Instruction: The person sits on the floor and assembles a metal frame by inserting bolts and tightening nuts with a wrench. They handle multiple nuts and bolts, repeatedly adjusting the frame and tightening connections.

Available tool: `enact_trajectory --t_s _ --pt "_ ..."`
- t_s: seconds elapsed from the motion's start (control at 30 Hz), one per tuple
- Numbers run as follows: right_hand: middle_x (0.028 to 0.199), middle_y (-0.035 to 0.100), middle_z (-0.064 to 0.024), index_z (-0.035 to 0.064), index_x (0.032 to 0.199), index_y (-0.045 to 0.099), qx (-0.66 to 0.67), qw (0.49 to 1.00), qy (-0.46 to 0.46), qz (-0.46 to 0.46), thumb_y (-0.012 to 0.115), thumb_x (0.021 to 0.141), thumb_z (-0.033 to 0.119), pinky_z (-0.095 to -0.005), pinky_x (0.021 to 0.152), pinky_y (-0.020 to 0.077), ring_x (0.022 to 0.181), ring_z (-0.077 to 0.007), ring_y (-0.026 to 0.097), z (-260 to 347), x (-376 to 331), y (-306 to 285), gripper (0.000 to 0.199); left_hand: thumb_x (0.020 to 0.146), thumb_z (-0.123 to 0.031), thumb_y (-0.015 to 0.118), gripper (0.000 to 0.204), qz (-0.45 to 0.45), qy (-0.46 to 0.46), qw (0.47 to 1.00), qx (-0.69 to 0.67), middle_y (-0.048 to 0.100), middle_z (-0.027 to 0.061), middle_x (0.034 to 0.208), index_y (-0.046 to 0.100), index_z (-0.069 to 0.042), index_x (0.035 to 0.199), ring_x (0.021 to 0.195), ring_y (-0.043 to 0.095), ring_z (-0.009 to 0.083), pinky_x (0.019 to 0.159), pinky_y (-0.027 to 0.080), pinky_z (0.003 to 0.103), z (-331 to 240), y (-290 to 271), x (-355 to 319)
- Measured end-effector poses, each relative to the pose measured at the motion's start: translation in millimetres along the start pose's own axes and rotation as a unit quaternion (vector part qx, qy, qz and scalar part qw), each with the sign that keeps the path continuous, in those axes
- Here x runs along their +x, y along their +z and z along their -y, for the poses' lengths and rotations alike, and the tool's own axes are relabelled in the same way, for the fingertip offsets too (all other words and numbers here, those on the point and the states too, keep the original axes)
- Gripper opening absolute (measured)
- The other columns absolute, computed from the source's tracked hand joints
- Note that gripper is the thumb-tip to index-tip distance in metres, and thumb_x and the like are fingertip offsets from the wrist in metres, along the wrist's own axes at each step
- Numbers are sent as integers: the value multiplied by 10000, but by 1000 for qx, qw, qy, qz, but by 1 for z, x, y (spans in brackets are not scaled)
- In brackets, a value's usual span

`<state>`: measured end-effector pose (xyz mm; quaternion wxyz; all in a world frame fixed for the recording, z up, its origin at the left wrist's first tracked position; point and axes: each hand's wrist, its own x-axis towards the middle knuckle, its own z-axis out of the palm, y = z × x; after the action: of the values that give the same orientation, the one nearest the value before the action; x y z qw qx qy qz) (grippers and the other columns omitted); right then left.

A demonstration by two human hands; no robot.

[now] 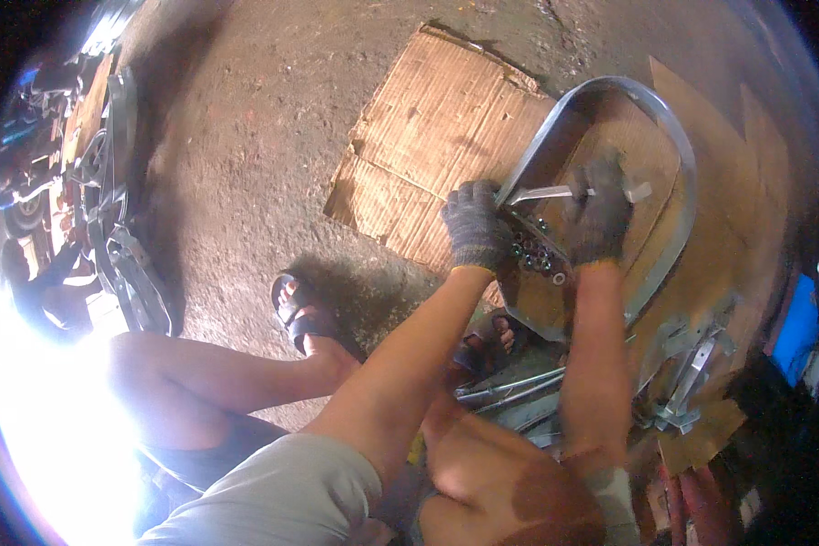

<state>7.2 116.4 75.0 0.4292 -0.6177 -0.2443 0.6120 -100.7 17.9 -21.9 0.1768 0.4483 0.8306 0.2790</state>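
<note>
A long rounded hoop of flat metal strip (pixel 687 173) lies on brown cardboard. My left hand (pixel 475 227), in a grey knit glove, is closed on the left side of the hoop. My right hand (pixel 599 214), gloved the same way, is wrapped around a slim silver bar-like tool (pixel 546 193). One end of the tool reaches to the hoop beside my left fingers; its other end sticks out to the right of my fist. Between my hands, several small metal nuts (pixel 532 250) lie in a loose pile inside the hoop, with a ring-shaped washer (pixel 559 278) at its edge.
A torn cardboard sheet (pixel 437 127) covers the rough concrete floor (pixel 237 136). Bent metal strips (pixel 123 246) are heaped at far left. Metal rods (pixel 519 387) and a metal bracket (pixel 692 378) lie near my legs. A blue object (pixel 796 328) stands at right.
</note>
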Motion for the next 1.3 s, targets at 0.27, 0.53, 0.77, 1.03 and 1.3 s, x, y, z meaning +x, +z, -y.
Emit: enact_trajectory --t_s 0.27,0.53,0.77,1.03,1.3 --pt "1062 607 -59 38 1106 601 -359 832 -412 95 577 1009 191 -382 879 498 1011 -221 600 -76 -82 -30 182 754 -212 738 369 22 -9 1000 18 630 136 1062 663 -181 1114 1038 584 383 888 467 489 2 3 -5" --pt "1095 649 -152 22 1189 620 -138 931 -267 207 650 929 199 -413 942 498 1031 -325 637 -115 -85 -26 316 817 -313 708 340 35 -2 999 40 636 96 1070 674 -212 1140 1064 587 349 900 462 477 14 15 -2" --pt "846 639 -54 61 955 658 -252 928 -260 91 630 964 416 -412 671 497 733 -214 609 -57 -10 4 356 775 -265 721 333 23 6 998 57 630 119 1074 667 -158 1085 1058 577 349 902 452 475 2 1 -3" --pt "677 506 27 152 753 502 100 994 -53 -11 600 1003 365 -326 506 387 572 -104 479 10 -24 -27 343 722 -141 748 389 21 17 998 50 665 174 996 665 -105 1100 977 635 390 845 510 495 5 4 3" --pt "697 424 35 146 855 492 79 955 -249 -138 631 922 212 -240 529 347 611 -78 432 7 -120 -238 168 732 -302 781 626 -61 304 948 64 587 135 1286 599 -171 1316 1195 548 383 965 433 545 -15 -8 -5"
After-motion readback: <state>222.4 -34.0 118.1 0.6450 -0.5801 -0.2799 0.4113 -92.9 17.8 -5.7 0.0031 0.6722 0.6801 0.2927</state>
